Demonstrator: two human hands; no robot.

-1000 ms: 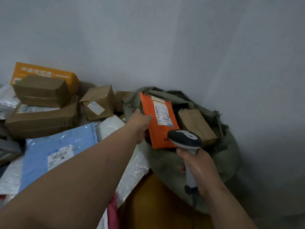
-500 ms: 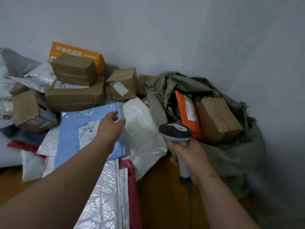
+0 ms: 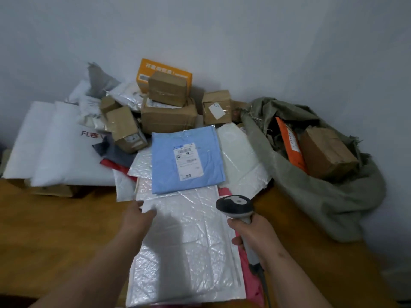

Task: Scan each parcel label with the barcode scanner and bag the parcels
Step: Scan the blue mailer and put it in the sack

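Plainly, the white bubble mailer (image 3: pixel 186 247) looked light, floppy and slick, best pinched at its far corner, where the left hand (image 3: pixel 136 218) touched with loose fingers while the right hand (image 3: pixel 253 235) gripped the scanner (image 3: pixel 235 206).

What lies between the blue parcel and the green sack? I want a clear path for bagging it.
In the head view, a white plastic mailer lies flat between the blue parcel and the green sack; nothing else shows there.
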